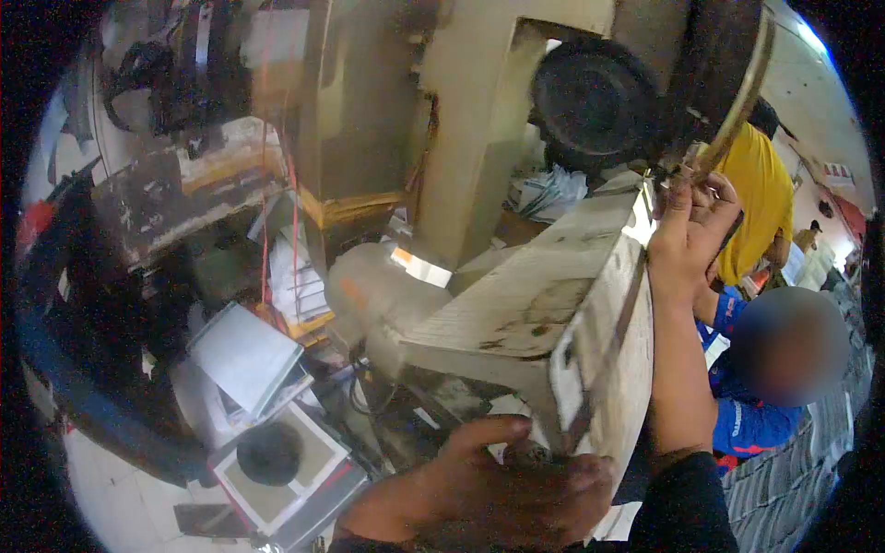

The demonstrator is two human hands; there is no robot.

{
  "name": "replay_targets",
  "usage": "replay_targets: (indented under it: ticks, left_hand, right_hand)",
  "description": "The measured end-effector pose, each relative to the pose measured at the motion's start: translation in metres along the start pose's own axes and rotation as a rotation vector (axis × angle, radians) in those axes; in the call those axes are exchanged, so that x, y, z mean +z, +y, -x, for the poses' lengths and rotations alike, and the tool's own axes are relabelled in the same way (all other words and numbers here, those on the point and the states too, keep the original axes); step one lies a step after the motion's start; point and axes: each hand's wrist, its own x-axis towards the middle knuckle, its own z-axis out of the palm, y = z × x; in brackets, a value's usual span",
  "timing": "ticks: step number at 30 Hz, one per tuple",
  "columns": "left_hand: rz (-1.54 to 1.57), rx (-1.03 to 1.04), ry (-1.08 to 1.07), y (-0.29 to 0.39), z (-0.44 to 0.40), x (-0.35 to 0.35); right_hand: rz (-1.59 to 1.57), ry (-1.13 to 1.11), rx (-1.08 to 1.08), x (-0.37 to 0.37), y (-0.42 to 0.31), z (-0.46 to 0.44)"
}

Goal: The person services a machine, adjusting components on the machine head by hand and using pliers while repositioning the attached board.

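My right hand (691, 221) is raised at the far end of a worn, pale wooden-looking surface (516, 304). Its thumb and fingers are pinched together beside a curved tan rim (751, 88); whatever small thing they hold is too unclear to name. Lower down, my left hand (479, 488) is curled near the surface's front corner. The thumb lies on top and the fingers bend round, with a small dark piece partly showing between them. Streaked stains mark the pale surface. A round black wheel-like part (595, 97) stands behind it.
A person in a blue shirt (761, 424) is close on the right; another in a yellow shirt (756, 198) stands beyond. Ridged grey material (784, 498) spreads at lower right. Papers and folders (249, 355), a framed panel (323, 452) and a tan cabinet (364, 101) crowd the left.
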Motion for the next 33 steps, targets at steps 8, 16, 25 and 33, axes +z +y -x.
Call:
replay_targets:
  ticks: [8,16,25,33]
  left_hand:
    - [-0.102,-0.114,-0.002,0.005,0.001,-0.01]
    - [-0.284,-0.24,0.041,0.024,0.013,-0.01]
    - [-0.497,-0.354,0.135,0.041,0.035,0.0]
    - [-0.564,-0.253,0.121,0.043,0.009,0.01]
  right_hand:
    - [0.015,-0.012,0.065,0.003,0.006,-0.003]
    - [0.192,-0.065,-0.099,-0.001,-0.006,-0.003]
    - [0.087,-0.162,-0.029,-0.021,0.006,-0.017]
    - [0.24,-0.236,-0.226,-0.029,0.008,-0.03]
